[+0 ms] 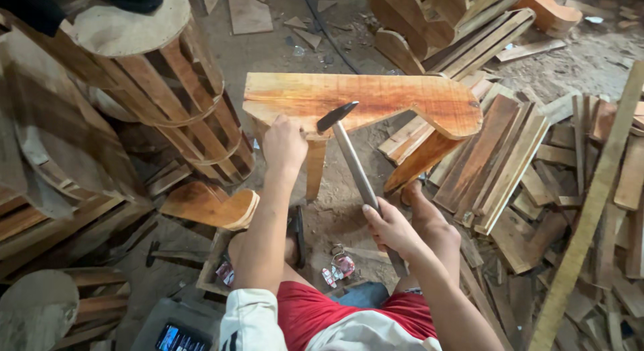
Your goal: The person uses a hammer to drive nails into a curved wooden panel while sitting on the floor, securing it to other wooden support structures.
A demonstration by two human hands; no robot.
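A: Nearest the lens, at the bottom centre of the frame, you have your red and white shirt (335, 321), and just left of it a dark phone (176, 339) lying on a grey case.

B: And my hands?

A: Your right hand (390, 229), lower centre, is closed around the grey handle of the hammer (354, 168). The handle slants up and left, and the black head sits at the front edge of the wooden stool seat (376, 101), at the centre of the frame. I cannot tell whether the head touches the wood.

B: The left one?

A: Your left hand (284, 144) is curled shut at the front left edge of that seat, just left of the hammer head, gripping at the spot where a leg meets the seat. Whether your fingers pinch a nail there is hidden.

B: How does the stool stand?

A: Its orange, grained seat faces you, with one rounded corner at the right. A leg (315, 166) drops below your left hand, another (419, 162) slants down at the right, and your bare foot (429, 210) rests beside that one on the dusty floor.

B: Around it?

A: Slatted round stools (168, 89) fill the upper left of the frame. Cut planks (510, 156) are heaped at the right, and a curved seat blank (211, 205) lies at the centre left.
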